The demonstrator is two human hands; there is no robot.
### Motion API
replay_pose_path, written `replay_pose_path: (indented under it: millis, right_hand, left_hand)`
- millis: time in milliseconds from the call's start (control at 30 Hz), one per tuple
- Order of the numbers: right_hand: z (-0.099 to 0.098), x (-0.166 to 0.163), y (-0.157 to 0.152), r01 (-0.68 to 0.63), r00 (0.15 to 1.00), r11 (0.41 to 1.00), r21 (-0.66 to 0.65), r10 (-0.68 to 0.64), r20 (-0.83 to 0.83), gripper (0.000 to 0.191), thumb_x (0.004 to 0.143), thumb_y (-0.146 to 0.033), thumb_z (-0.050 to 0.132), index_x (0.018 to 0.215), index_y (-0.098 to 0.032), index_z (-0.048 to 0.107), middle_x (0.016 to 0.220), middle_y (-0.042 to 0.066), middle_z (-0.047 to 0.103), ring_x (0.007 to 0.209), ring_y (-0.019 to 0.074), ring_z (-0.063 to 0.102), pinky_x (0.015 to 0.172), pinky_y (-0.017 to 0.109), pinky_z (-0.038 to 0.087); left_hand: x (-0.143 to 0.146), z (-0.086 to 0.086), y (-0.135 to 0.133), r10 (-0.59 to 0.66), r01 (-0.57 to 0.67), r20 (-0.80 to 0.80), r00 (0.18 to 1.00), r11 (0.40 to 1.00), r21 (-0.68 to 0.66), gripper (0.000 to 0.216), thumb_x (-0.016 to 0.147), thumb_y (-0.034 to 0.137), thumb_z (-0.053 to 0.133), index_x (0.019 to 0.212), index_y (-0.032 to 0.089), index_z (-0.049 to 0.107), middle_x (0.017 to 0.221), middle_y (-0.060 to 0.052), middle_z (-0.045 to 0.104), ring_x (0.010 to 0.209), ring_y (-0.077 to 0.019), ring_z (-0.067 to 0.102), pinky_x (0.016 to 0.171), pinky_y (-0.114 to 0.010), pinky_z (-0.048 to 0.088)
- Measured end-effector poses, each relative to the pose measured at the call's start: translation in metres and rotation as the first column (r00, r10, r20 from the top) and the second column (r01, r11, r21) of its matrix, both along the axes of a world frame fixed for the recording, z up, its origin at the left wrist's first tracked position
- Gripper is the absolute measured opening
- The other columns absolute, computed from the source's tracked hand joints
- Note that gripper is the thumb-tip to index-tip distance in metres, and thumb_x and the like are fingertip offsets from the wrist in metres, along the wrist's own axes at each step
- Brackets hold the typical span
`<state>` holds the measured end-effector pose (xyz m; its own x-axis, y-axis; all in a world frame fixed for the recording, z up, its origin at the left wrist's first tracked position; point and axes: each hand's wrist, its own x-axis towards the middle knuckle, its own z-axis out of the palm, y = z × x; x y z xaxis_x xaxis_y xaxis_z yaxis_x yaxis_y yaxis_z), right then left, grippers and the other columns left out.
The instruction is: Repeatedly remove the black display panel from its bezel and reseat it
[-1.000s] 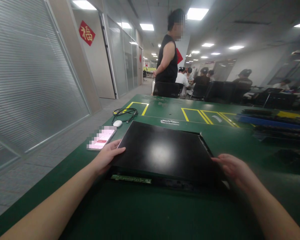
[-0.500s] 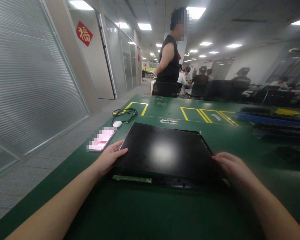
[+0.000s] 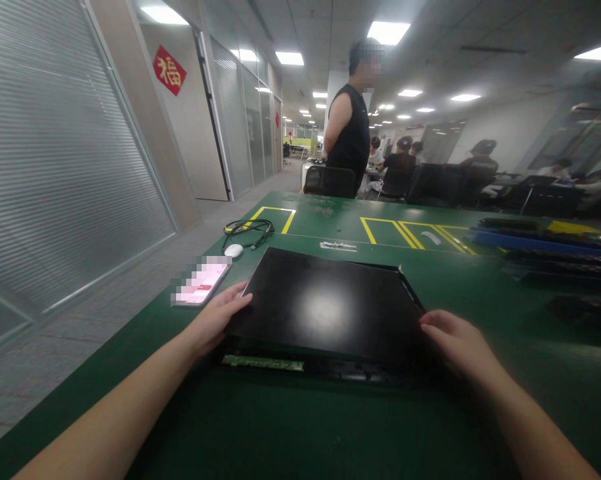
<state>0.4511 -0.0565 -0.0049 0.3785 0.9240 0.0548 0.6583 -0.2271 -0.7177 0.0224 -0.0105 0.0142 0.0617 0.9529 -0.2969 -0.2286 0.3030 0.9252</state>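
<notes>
A black display panel [image 3: 325, 300] lies before me with a bright glare spot on its glossy face. Along its near edge shows a strip of green circuit board [image 3: 263, 363] on a black frame [image 3: 350, 373]. My left hand [image 3: 223, 310] grips the panel's left edge, thumb on top and fingers at the side. At the opposite edge my right hand [image 3: 447, 330] pinches the panel between thumb and fingers. The right side of the frame stands slightly apart from the panel. The undersides of both are hidden.
On the green table [image 3: 310, 433], a phone [image 3: 203, 283], a white mouse [image 3: 233, 251] and a coiled black cable [image 3: 250, 233] lie at left. Stacked dark parts [image 3: 560, 247] are at right. A person [image 3: 350, 130] stands beyond the table; others sit farther back.
My right hand has shifted slightly left and down along the panel's right edge. The standing person appears a little lower and to the right. My left hand keeps its grip.
</notes>
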Motion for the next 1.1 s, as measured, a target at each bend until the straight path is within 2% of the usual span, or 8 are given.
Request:
replay_pose_path:
  millis: [167, 367, 533, 667, 800, 967, 1100]
  right_hand:
    - [-0.004, 0.002, 0.0, -0.015, 1.0, 1.0, 0.023, 0.014, 0.024, 0.017, 0.067, -0.039, 0.064, 0.074, -0.027, 0.073, 0.081, 0.002, 0.075, 0.077, 0.0246, 0.067, 0.071, 0.035, 0.048]
    - [-0.002, 0.002, 0.0, -0.057, 0.992, 0.998, -0.019, 0.059, 0.112, 0.026, 0.068, -0.043, 0.058, 0.078, -0.025, 0.074, 0.084, 0.004, 0.076, 0.078, 0.0246, 0.068, 0.069, 0.034, 0.049]
    - [-0.006, 0.007, 0.002, -0.049, 0.99, 0.999, -0.003, 0.049, 0.132, 0.027, 0.07, -0.043, 0.057, 0.08, -0.025, 0.074, 0.084, 0.004, 0.075, 0.076, 0.0237, 0.068, 0.067, 0.033, 0.049]
    - [-0.007, 0.01, 0.003, -0.014, 0.995, 0.998, -0.066, 0.02, 0.101, 0.031, 0.069, -0.045, 0.055, 0.082, -0.024, 0.074, 0.084, 0.005, 0.075, 0.071, 0.0234, 0.066, 0.062, 0.033, 0.047]
    - [-0.007, 0.012, 0.005, -0.003, 0.997, 0.998, -0.063, 0.008, 0.076, 0.032, 0.068, -0.045, 0.056, 0.082, -0.023, 0.074, 0.087, 0.006, 0.075, 0.077, 0.0243, 0.067, 0.068, 0.034, 0.048]
    - [-0.012, 0.018, 0.007, -0.004, 0.999, 0.998, -0.058, 0.007, 0.047, 0.032, 0.068, -0.046, 0.058, 0.083, -0.022, 0.074, 0.088, 0.008, 0.075, 0.081, 0.026, 0.068, 0.069, 0.035, 0.048]
    - [-0.015, 0.021, 0.008, 0.0, 1.0, 0.997, -0.071, 0.001, 0.006, 0.033, 0.068, -0.045, 0.059, 0.086, -0.022, 0.074, 0.089, 0.008, 0.075, 0.081, 0.0259, 0.068, 0.069, 0.035, 0.048]
  left_hand:
    - [-0.002, -0.004, 0.002, -0.03, 0.029, 0.003, 1.0, 0.999, 0.015, 0.041, 0.082, 0.016, 0.069, 0.123, 0.017, 0.065, 0.102, -0.009, 0.08, 0.085, -0.0238, 0.077, 0.06, -0.025, 0.06]
    - [-0.001, -0.006, 0.0, -0.048, 0.049, -0.006, 0.999, 0.998, 0.049, 0.047, 0.081, 0.011, 0.067, 0.128, 0.015, 0.06, 0.107, -0.011, 0.079, 0.087, -0.0244, 0.077, 0.063, -0.027, 0.061]
    - [0.0, -0.005, 0.0, -0.044, 0.044, 0.007, 0.999, 0.997, 0.059, 0.052, 0.079, 0.009, 0.068, 0.13, 0.014, 0.059, 0.113, -0.013, 0.077, 0.086, -0.0258, 0.077, 0.063, -0.029, 0.061]
    - [0.003, -0.003, -0.001, -0.001, 0.0, 0.009, 1.0, 0.999, 0.052, 0.062, 0.077, 0.007, 0.069, 0.137, 0.015, 0.053, 0.118, -0.014, 0.075, 0.086, -0.0253, 0.077, 0.062, -0.028, 0.061]
    - [0.003, -0.002, -0.002, -0.01, 0.01, 0.009, 1.0, 0.999, 0.054, 0.063, 0.08, 0.006, 0.066, 0.141, 0.013, 0.049, 0.116, -0.015, 0.076, 0.086, -0.0252, 0.077, 0.061, -0.028, 0.061]
    - [0.003, 0.0, -0.003, -0.002, 0.003, -0.004, 1.0, 0.998, 0.06, 0.065, 0.08, 0.006, 0.066, 0.142, 0.014, 0.049, 0.109, -0.013, 0.078, 0.086, -0.0246, 0.077, 0.06, -0.026, 0.06]
    - [0.005, 0.003, -0.004, 0.05, -0.049, -0.022, 0.999, 0.998, 0.036, 0.062, 0.079, 0.01, 0.067, 0.139, 0.017, 0.055, 0.115, -0.01, 0.077, 0.092, -0.0244, 0.076, 0.062, -0.025, 0.06]
